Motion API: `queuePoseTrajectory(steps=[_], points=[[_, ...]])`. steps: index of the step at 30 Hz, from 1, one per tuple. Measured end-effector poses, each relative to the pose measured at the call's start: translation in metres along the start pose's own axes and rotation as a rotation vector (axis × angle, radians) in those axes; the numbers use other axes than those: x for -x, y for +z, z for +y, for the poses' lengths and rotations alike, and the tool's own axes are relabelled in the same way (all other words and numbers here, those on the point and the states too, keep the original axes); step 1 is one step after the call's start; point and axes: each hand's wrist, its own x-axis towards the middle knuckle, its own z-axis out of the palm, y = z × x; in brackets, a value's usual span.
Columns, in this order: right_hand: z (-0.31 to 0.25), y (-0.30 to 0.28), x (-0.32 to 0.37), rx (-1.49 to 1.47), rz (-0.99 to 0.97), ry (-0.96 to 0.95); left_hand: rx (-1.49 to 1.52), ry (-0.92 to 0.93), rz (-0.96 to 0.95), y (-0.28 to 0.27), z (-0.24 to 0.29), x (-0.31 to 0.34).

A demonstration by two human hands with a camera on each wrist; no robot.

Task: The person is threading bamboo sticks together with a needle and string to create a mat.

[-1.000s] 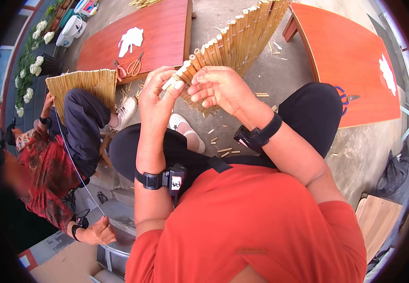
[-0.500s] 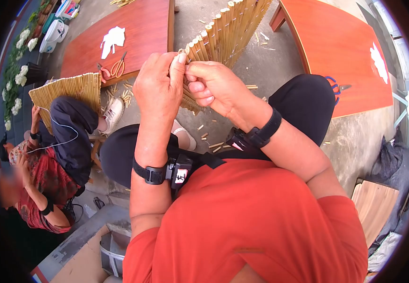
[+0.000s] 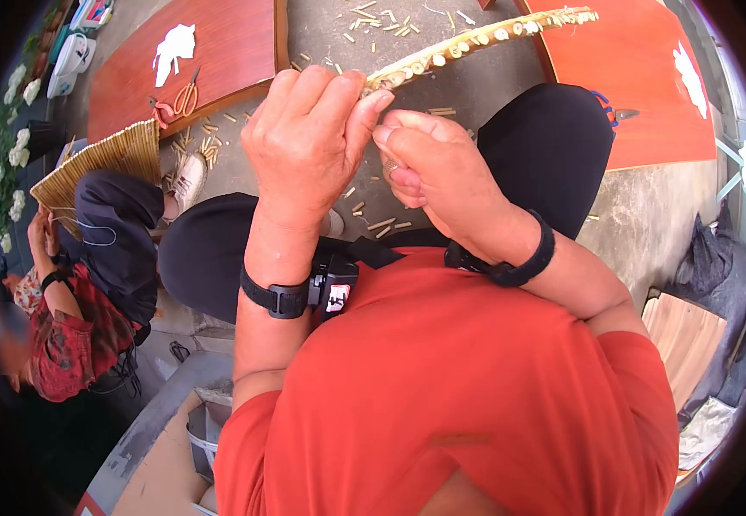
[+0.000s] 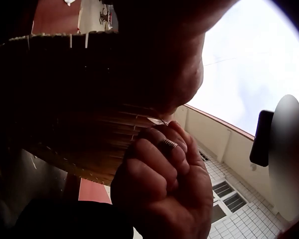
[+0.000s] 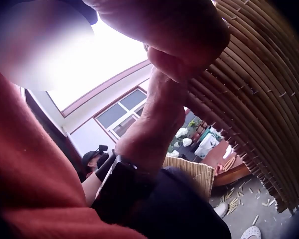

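A curved mat of thin sticks tied side by side (image 3: 476, 39) extends away from the left hand (image 3: 304, 142); its cut ends show. The left hand's curled fingers and thumb grip the mat's near end. Just to the right, the right hand (image 3: 446, 168) is curled, its thumb against the index finger. In the left wrist view, a short thin strand (image 4: 163, 121) runs from the pinched fingertips of the right hand (image 4: 162, 184), which wears a coiled ring. The right wrist view shows the mat (image 5: 259, 94) beside both hands; the fingertips there are hidden.
Two red-brown tables (image 3: 227, 52) (image 3: 648, 146) stand ahead, holding scissors (image 3: 187, 96), red-handled pliers (image 3: 160, 112) and white cloths. Stick offcuts (image 3: 382, 225) litter the floor. At left another person (image 3: 72, 344) sits with a smaller mat (image 3: 107, 168).
The mat has swung from slanting upright to nearly edge-on, its far end over the right table. The right hand has drawn slightly from the left. The other person's hands have come together by their mat.
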Motion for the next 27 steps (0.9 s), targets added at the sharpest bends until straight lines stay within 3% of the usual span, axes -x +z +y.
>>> queuePoseTrajectory(steps=[4, 6, 8, 10, 13, 17, 19, 20, 22, 27], points=[[-0.001, 0.007, 0.034, 0.311, -0.244, -0.138, 0.092, -0.263, 0.06, -0.003, -0.046, 0.002], [-0.015, 0.005, 0.038, 0.625, -0.121, -0.208, 0.083, -0.315, 0.066, 0.0, -0.046, 0.001], [-0.005, -0.014, 0.024, 0.882, 0.137, -0.477, 0.075, -0.375, 0.038, 0.004, -0.045, -0.006], [-0.009, -0.032, 0.012, 0.982, 0.372, -0.735, 0.094, -0.376, 0.07, 0.005, -0.045, -0.007], [-0.033, -0.038, 0.013, 1.005, 0.584, -0.917, 0.028, -0.361, 0.017, 0.0, -0.03, -0.007], [-0.047, -0.046, 0.0, 0.809, 0.534, -1.056, 0.003, -0.332, -0.001, -0.002, -0.017, -0.006], [-0.05, -0.03, -0.009, 0.274, 0.33, -0.944, 0.002, -0.332, -0.001, -0.001, -0.016, -0.006], [-0.05, -0.023, -0.013, 0.275, 0.327, -0.952, 0.001, -0.331, -0.01, -0.001, -0.015, -0.006], [-0.048, -0.011, -0.026, -0.229, 0.107, -0.679, -0.023, -0.33, -0.012, -0.001, -0.014, -0.007], [-0.041, 0.011, -0.054, -0.599, -0.021, -0.426, -0.125, -0.307, 0.04, 0.004, -0.022, -0.005]])
